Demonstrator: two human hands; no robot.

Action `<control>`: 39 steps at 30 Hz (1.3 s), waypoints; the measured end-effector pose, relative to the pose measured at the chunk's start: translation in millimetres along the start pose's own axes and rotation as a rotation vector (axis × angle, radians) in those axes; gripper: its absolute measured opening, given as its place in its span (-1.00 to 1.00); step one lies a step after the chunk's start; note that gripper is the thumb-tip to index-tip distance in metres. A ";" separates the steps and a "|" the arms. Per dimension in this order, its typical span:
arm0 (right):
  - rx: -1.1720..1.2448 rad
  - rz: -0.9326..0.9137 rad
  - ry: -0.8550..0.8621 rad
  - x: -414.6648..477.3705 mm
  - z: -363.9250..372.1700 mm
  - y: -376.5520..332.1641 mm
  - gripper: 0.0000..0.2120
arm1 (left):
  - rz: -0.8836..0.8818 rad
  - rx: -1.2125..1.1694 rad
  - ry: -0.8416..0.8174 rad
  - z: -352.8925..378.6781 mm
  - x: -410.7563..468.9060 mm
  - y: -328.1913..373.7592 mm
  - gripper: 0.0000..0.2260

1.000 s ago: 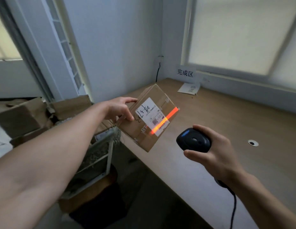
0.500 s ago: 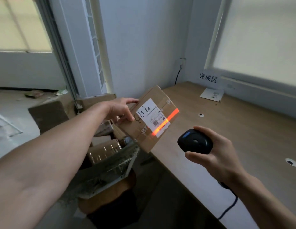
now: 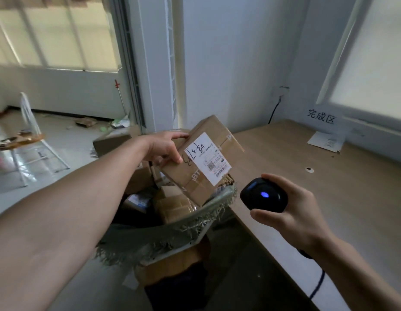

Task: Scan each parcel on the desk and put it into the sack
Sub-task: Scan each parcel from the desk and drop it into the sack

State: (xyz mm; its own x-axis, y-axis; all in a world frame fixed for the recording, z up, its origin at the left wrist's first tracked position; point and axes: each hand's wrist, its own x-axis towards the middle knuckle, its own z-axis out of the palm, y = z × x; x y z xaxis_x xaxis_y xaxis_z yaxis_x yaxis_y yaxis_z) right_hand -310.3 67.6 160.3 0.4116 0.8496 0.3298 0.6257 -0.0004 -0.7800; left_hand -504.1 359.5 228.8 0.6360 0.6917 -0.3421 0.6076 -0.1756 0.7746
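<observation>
Nearest to me, the right hand [image 3: 293,212] is wrapped round a black scanner [image 3: 263,195], thumb below and fingers over the top, a blue light glowing on its back and its cable trailing down past the desk [image 3: 318,209] edge. No beam shows on the parcel, so I'd guess the reading is done. Just beyond and to the left, the sack [image 3: 172,230] gapes open beside the desk's near-left edge, its frayed green rim folded outward and several boxes [image 3: 172,206] already lying inside. Above that rim the left hand [image 3: 163,149] grips the parcel [image 3: 204,160] by its upper left end, thumb on the labelled face, fingers over the top edge. The box is tilted, its long axis running from the high far corner down to a low corner that hangs just over the sack's desk-side lip. So the left hand alone carries it, and the mouth lies below and to the left. The drop likely needs a shift that way to avoid catching the rim or the desk edge. Farther off, the desk carries a sheet of paper [image 3: 326,142] under a wall sign [image 3: 321,116].
</observation>
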 end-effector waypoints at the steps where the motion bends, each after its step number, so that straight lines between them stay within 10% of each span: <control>1: 0.012 -0.005 -0.015 1.6 2.1 -1.9 -0.20 | 0.002 0.005 0.014 -4.0 -2.5 -3.0 -0.21; 11: 0.167 -0.036 0.000 12.4 4.8 -7.0 -0.08 | -0.007 -0.178 0.182 -7.2 -25.1 -33.4 -0.19; 16: 0.338 0.070 0.041 17.8 4.0 2.7 -0.09 | -0.032 -0.451 0.302 12.7 -17.1 -55.7 -0.57; 39: 0.338 0.359 0.096 31.7 19.1 56.6 -0.29 | -0.123 -0.734 0.282 103.3 94.0 -57.3 -0.63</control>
State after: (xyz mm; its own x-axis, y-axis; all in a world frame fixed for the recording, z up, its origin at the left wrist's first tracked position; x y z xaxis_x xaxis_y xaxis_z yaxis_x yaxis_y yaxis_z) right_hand -274.5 104.5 116.4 0.6305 0.7749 0.0440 0.1904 -0.0995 -0.9767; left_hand -430.0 362.3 97.3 0.3807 0.8445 -0.3767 0.1345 0.3525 0.9261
